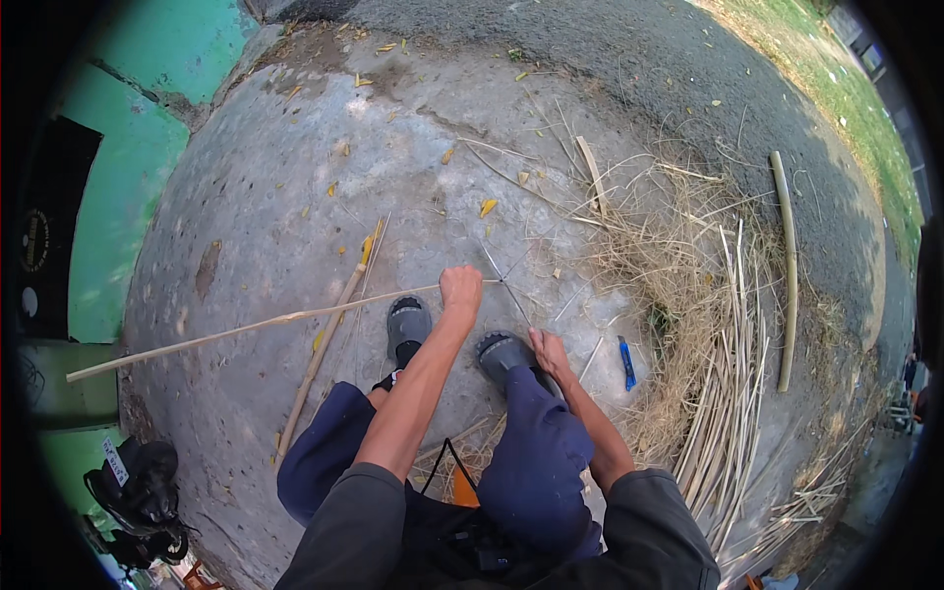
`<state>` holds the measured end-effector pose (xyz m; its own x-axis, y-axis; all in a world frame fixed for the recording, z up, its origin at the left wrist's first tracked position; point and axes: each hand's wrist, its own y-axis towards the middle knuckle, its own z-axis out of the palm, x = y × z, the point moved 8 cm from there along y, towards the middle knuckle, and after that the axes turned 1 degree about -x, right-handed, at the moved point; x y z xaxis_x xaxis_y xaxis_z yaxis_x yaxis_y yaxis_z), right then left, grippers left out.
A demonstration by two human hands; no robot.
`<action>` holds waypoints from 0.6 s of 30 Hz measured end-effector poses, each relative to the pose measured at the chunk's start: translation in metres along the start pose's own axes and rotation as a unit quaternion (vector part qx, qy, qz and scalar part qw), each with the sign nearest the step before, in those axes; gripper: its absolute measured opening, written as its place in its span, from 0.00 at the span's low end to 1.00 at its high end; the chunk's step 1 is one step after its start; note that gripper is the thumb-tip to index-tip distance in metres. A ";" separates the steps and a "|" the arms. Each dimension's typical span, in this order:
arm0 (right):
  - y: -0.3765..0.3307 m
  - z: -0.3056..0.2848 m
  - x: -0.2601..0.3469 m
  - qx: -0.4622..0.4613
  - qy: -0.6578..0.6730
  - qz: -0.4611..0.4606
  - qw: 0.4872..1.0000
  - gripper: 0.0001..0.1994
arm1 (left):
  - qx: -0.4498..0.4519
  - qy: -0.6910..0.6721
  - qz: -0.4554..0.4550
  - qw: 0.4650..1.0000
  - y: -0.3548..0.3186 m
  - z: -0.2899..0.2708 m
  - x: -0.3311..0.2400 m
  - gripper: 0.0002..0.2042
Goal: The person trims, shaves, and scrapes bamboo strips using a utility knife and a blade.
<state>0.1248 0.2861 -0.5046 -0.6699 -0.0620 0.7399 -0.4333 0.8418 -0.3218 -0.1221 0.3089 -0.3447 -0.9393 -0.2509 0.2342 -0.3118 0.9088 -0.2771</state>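
My left hand [460, 291] is closed in a fist around a long, thin bamboo strip [226, 332]. The strip stretches far out to the left, and a short end sticks out on the right of the fist. My right hand [549, 352], low beside my right shoe, grips a slim knife [515, 303] with its narrow blade slanting up and to the left. That blade meets the strip's short right end; whether it cuts in is too small to tell. A blue utility cutter [627, 364] lies on the ground to the right of my right hand.
Bamboo shavings [639, 246] and a bundle of split strips [723, 423] cover the ground at right, with a thicker bamboo pole [786, 285] beyond. Sticks [320, 369] lie left of my left shoe [408, 324]. A motorbike [143, 487] stands by the green wall [138, 157].
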 end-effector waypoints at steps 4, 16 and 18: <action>-0.001 0.007 -0.017 0.038 0.031 0.005 0.999 0.32 | 0.029 -0.008 -0.017 0.999 -0.001 0.008 0.005 0.10; 0.004 -0.004 -0.023 0.075 0.106 0.021 0.991 0.32 | 0.023 -0.015 -0.031 0.999 -0.008 0.006 -0.014 0.09; -0.011 -0.015 0.007 0.004 -0.016 -0.052 0.999 0.32 | 0.041 -0.007 -0.031 0.999 -0.013 0.008 -0.016 0.09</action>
<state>0.1336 0.2843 -0.4872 -0.6396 -0.1661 0.7505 -0.5065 0.8256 -0.2489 -0.1044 0.2985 -0.3526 -0.9197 -0.3107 0.2400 -0.3791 0.8616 -0.3375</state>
